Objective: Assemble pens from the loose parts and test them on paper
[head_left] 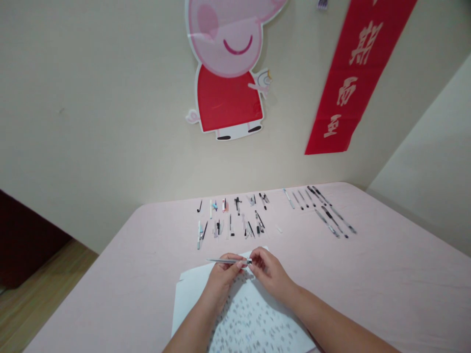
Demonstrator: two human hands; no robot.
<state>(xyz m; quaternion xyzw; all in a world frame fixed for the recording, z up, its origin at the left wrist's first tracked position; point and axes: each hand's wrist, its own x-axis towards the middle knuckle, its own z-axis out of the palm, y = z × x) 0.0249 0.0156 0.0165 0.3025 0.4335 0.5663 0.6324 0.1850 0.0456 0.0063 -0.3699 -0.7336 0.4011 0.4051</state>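
Between my two hands lies a slim grey pen, held level with its thin end pointing left. My left hand is closed around the pen's middle. My right hand pinches at the pen's dark right end, fingertips close to the left thumb. Whether the right fingers also hold a small separate part I cannot make out. Below both hands are white paper sheets with many small dark marks. The left forearm and both hands cover part of the sheets.
Beyond the paper, groups of pen parts lie in two rows on the pink-covered table. Several whole pens rest at the back right. A small white piece lies between them. The wall behind carries a cartoon pig cutout and a red banner.
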